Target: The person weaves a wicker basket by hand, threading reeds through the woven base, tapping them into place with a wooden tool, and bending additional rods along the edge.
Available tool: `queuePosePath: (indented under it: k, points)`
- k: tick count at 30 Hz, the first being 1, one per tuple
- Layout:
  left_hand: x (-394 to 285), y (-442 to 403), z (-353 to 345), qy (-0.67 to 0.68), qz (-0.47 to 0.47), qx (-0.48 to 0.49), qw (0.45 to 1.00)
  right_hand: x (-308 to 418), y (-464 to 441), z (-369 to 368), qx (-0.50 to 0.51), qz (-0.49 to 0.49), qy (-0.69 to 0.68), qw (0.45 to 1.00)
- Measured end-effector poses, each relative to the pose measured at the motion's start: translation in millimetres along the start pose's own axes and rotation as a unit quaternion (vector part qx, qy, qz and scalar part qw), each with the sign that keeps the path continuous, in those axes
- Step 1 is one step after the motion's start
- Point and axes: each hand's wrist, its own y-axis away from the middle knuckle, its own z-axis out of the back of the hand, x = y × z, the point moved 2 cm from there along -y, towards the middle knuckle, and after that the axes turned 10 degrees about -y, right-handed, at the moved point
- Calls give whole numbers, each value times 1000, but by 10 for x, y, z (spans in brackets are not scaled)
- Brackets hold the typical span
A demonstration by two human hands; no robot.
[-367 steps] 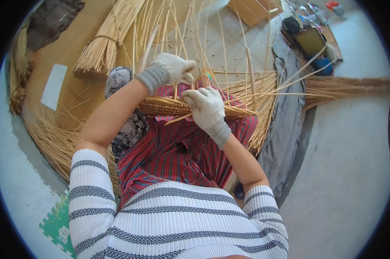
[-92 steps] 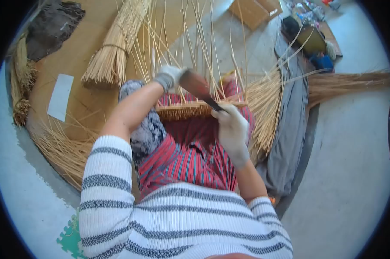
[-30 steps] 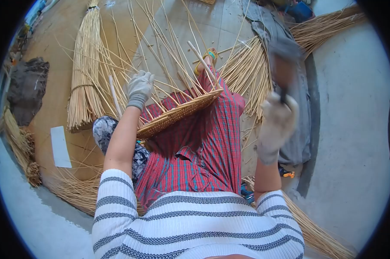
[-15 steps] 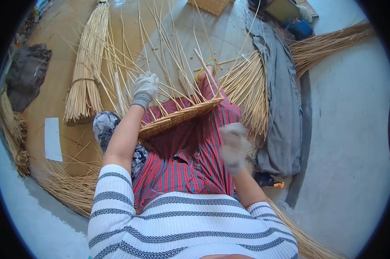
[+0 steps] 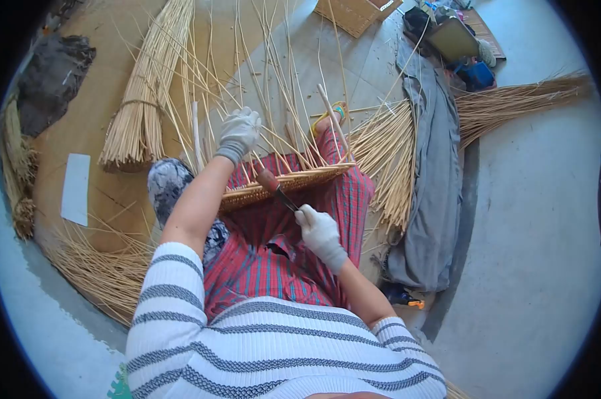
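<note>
A woven wicker panel lies across my lap on red striped cloth, with long upright rods rising from its far edge. My gloved left hand is closed round one or more rods above the panel's left part. In my gloved right hand is a tool with a dark shaft and a reddish-brown end. That end touches or overlaps the panel's rim, left of its middle.
A tied rod bundle lies at the upper left, loose rods at the lower left. Right of my lap are more rods, grey cloth and a brown bundle. A wicker box stands at the top.
My right hand has come in from the right with the tool, whose end is now over the panel's rim. My left hand stays closed at the rods. The view has shifted a little.
</note>
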Motion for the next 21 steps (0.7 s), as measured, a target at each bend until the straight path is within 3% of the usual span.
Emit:
queuePosePath:
  k: [2,3,5,6,8,9,11,12,13,15,17,19,21]
  points:
    - [111,-175,-57,4,-6,-26,1000,82,-1,140,-46,-70,-62,995]
    - [45,-2,-54,15,-31,-27,999,143,-51,294,-76,-14,-160,984]
    - [38,-87,55,19,-4,-30,999,70,-97,471,-96,-54,-364,925]
    - [35,-60,55,30,-4,-5,1000,4,-127,489,-101,-47,-362,925]
    - [29,-25,82,96,3,33,995,-97,-120,480,-147,11,-517,843]
    - [11,8,115,93,2,37,995,-103,-107,510,-149,8,-521,841]
    - [-81,97,312,204,13,-37,978,-126,-111,603,-139,12,-556,820]
    - [-168,198,519,214,-8,-103,971,-217,-85,636,-125,-39,-585,800]
    - [-262,313,677,276,-2,-76,958,-357,-62,647,-136,-42,-590,795]
    - [-440,642,999,368,-7,14,930,-624,-40,557,-66,-81,-761,640]
    - [-641,1051,1092,423,-20,97,901,-619,45,561,-134,-121,-739,650]
    - [-771,1445,982,425,-47,168,888,-857,173,641,-228,-137,-659,704]
    - [-821,1783,823,429,-38,259,865,-1282,339,784,-300,-158,-649,681]
